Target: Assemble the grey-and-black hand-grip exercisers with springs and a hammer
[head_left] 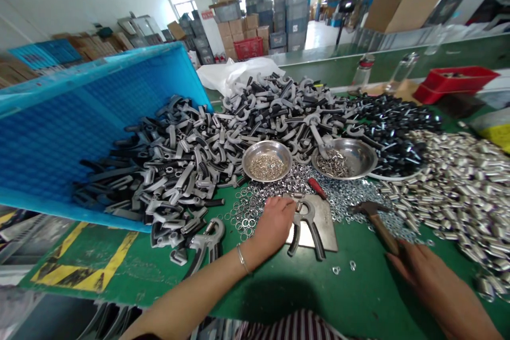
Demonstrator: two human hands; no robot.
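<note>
Your L hand [275, 223] pinches the spring grip [309, 220] on the metal plate [329, 227], lower ctr of frame; R hand [423, 272] wraps the hammer [383, 231], lower rt. Risk: spring grip may skid if held loosely; mis-aimed hammer could catch L hand.

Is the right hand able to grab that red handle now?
Probably not yet: the right hand is wrapped around the hammer, so it would likely have to let go first. The red handle itself looks uncovered, beside loose washers.
</note>
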